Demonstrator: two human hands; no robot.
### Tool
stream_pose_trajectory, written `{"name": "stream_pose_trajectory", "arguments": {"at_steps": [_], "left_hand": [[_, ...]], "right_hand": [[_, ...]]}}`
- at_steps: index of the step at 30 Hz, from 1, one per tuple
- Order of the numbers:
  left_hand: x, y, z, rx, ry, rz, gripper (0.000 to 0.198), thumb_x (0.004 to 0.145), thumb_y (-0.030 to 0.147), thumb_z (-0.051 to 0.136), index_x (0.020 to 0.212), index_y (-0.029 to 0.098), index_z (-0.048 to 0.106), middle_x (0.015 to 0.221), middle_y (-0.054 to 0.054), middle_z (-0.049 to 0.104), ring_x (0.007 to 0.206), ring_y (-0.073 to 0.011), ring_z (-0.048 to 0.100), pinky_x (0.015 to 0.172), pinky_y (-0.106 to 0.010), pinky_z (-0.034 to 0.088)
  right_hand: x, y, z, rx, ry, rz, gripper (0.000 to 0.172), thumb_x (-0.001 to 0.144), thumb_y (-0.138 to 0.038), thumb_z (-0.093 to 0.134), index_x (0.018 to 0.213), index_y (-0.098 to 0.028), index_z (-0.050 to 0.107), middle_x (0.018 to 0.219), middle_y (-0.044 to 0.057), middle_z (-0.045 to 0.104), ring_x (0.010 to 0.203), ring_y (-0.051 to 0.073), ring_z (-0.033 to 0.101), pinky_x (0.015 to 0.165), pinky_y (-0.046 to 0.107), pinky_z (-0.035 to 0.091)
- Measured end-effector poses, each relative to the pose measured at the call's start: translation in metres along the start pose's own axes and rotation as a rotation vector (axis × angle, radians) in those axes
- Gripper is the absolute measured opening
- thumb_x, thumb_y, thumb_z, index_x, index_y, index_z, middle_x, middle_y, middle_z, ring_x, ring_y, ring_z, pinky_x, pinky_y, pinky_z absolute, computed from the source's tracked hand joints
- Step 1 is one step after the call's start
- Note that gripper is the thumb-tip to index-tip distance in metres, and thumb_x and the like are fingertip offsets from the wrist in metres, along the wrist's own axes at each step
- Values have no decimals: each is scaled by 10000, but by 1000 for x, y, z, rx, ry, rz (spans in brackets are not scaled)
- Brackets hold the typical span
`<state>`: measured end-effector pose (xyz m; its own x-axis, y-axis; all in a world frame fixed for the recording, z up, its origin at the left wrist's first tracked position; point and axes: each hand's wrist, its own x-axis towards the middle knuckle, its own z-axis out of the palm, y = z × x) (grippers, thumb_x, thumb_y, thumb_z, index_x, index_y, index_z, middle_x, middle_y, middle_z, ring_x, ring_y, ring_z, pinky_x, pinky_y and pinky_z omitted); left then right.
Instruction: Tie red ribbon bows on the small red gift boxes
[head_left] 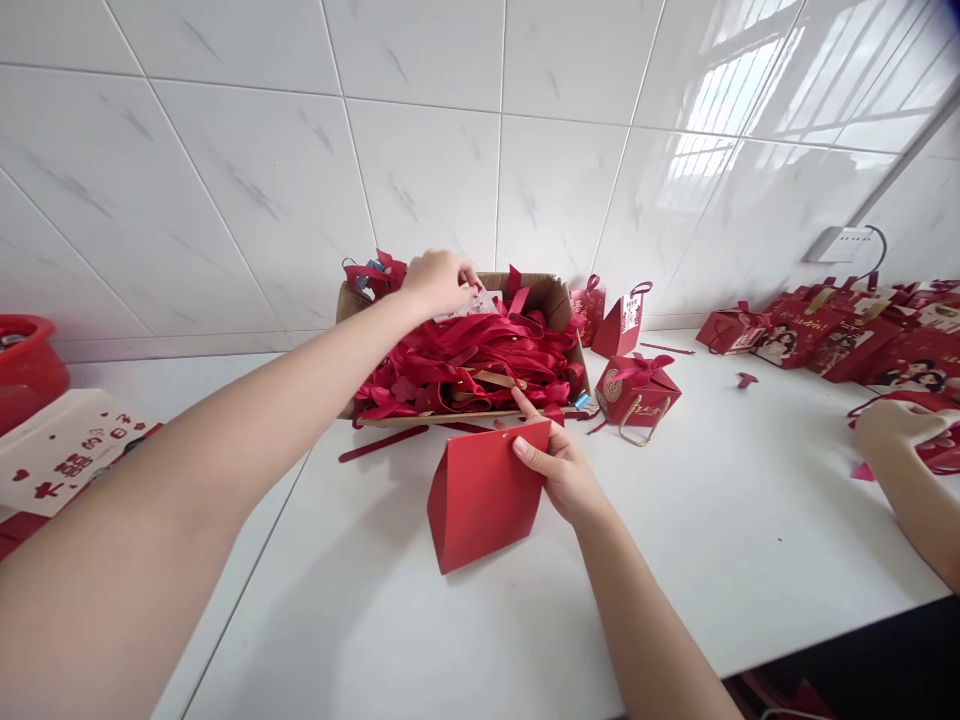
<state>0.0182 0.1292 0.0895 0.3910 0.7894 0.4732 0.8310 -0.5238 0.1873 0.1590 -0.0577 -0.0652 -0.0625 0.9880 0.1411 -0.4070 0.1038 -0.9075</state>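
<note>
My right hand [559, 462] holds a plain red folded gift box [487, 495] by its top edge, thumb in front, above the white table. Over the back of a cardboard box [551, 290] full of red ribbons [480, 350], my left hand [442, 283] has its fingers curled down beside a small clear plastic packet [478, 303]. Whether the fingertips grip the packet is too small to tell. Dark red strips lie in front of the cardboard box, one of them [384, 443] at its left front.
Small red gift boxes [639, 392] stand right of the cardboard box. Farther right are many printed red boxes [802, 325] and another person's hand [896, 430]. At the left are a red basin [34, 365] and a white printed card [67, 450]. A tiled wall rises behind.
</note>
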Motion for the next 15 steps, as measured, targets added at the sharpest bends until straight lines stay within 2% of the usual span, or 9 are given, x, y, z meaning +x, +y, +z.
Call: {"name": "stream_pose_trajectory", "arguments": {"at_steps": [3,5,8,10,13,15], "left_hand": [[3,-2,-26,-207,138,-31,152,736,201,686,862,117,692,927,-52,695,929,-216,636,891,-365,482],[3,-2,-42,-308,196,-31,227,797,227,640,941,51,648,922,-57,675,918,-183,639,853,-328,474],[-11,1,-60,-560,291,-120,267,874,213,545,1008,-17,564,902,-67,640,972,-211,641,814,-319,449],[-30,2,-65,-776,285,-230,187,897,152,497,981,-10,538,894,-90,643,968,-226,653,823,-342,461],[-68,1,-62,-1140,172,-292,78,878,119,495,900,54,533,925,-137,670,892,-202,672,834,-360,514],[-94,-1,-56,-1296,152,-365,51,837,100,505,876,98,539,902,-105,670,851,-172,670,823,-342,544]], "right_hand": [[1,1,-1,10,-7,4,183,712,-380,774,739,-232,670,1472,46,471,1243,298,542,873,402,521],[1,3,-2,-2,-2,-1,169,714,-373,775,746,-237,680,1443,45,505,1239,293,546,906,413,508],[1,4,-2,-13,-6,-14,154,726,-368,765,751,-239,685,1406,53,544,1225,286,559,911,417,511],[2,4,0,-9,-19,-20,147,740,-368,752,761,-237,688,1430,49,519,1208,281,573,864,392,537],[7,3,7,-29,-8,-45,150,734,-369,750,764,-231,699,1490,40,445,1144,272,616,757,334,568],[13,4,14,-31,20,-58,158,707,-364,767,767,-229,711,1490,47,443,1067,262,653,707,321,576]]}}
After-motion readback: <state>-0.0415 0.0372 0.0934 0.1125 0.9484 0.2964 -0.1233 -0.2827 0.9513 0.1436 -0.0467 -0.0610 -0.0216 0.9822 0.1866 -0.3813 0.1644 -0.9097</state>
